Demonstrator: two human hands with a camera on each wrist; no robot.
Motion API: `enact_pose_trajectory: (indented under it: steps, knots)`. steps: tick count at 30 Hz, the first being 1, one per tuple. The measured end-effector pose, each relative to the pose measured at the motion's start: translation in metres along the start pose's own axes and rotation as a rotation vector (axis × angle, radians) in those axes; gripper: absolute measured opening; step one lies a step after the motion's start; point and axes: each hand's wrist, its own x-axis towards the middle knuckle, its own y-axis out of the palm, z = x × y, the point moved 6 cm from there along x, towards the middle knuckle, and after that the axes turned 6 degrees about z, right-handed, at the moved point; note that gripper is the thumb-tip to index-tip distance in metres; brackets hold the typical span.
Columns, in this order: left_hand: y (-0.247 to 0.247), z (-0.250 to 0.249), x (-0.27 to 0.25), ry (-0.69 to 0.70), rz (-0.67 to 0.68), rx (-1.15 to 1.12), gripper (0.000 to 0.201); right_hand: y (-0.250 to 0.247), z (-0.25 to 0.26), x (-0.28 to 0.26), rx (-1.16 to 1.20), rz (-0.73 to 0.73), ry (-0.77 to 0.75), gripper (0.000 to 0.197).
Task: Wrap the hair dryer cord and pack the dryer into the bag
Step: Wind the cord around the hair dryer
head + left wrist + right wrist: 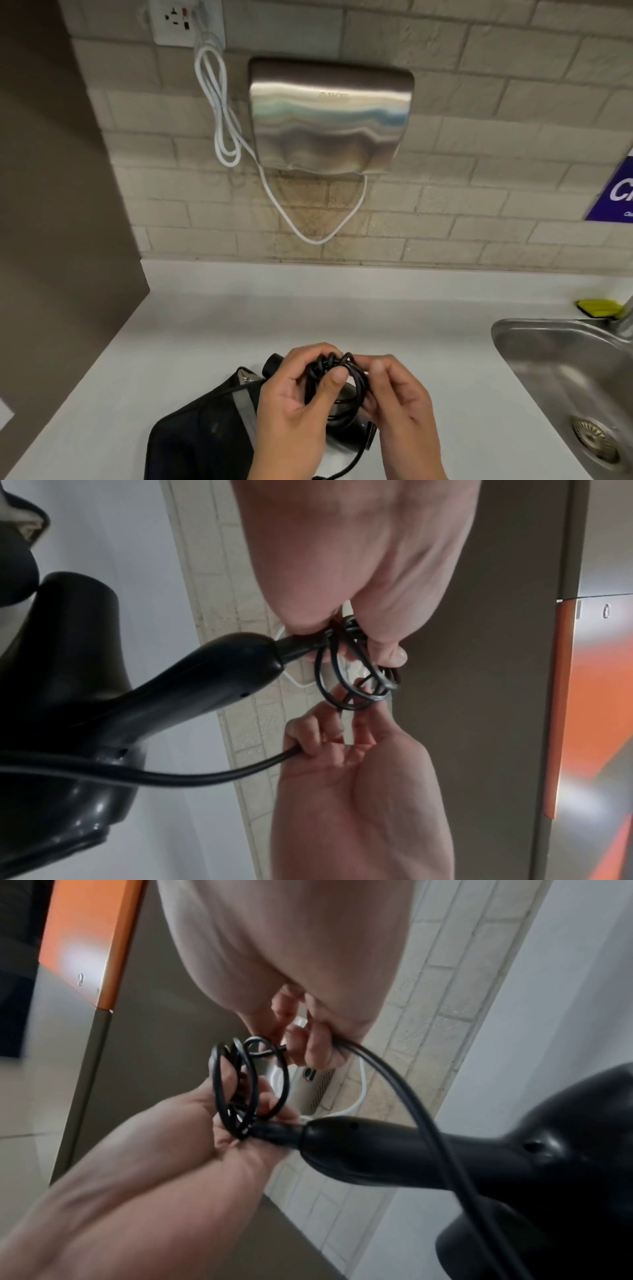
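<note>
White counter point(205, 329) under black bag point(202, 435)

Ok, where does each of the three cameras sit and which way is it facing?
Head: above the counter, looking forward and down at both hands coiling the black cord over the bag.
Left wrist: along the left hand toward the right hand.
Right wrist: along the right hand toward the left hand.
All three show the cord coil and the hair dryer.
</note>
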Motion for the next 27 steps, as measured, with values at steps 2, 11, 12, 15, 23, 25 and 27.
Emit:
enact_pose_trajectory:
  steps: [2,11,12,15,23,25,27]
  knots:
    - [-0.002,0.0,0.001,-0.016,-0.033,-0.03,0.026,0.005,-0.001,-0.003,0.013,0.057,-0.052,0.059]
    - [-0.004,0.0,-0.001,-0.101,-0.021,-0.089,0.019,0.004,0.019,-0.007,-0.261,0.169,-0.035,0.023]
    - [-0.003,0.0,-0.001,-0.117,-0.023,-0.11,0.019,0.005,0.021,-0.008,-0.289,0.177,-0.029,0.016]
    - [-0.001,0.004,-0.001,-0.191,-0.02,-0.188,0.022,0.003,0.026,-0.009,-0.277,0.072,-0.055,0.038]
    - [0.005,0.004,-0.003,-0.282,-0.049,-0.288,0.032,0.013,0.037,-0.022,-0.827,-0.134,-0.581,0.019]
    - [0.003,0.003,-0.003,-0.284,-0.077,-0.3,0.033,0.016,0.037,-0.025,-0.983,-0.201,-0.683,0.004]
    - [0.002,0.004,-0.004,-0.296,-0.09,-0.32,0.032,0.019,0.034,-0.026,-1.091,-0.307,-0.697,0.006]
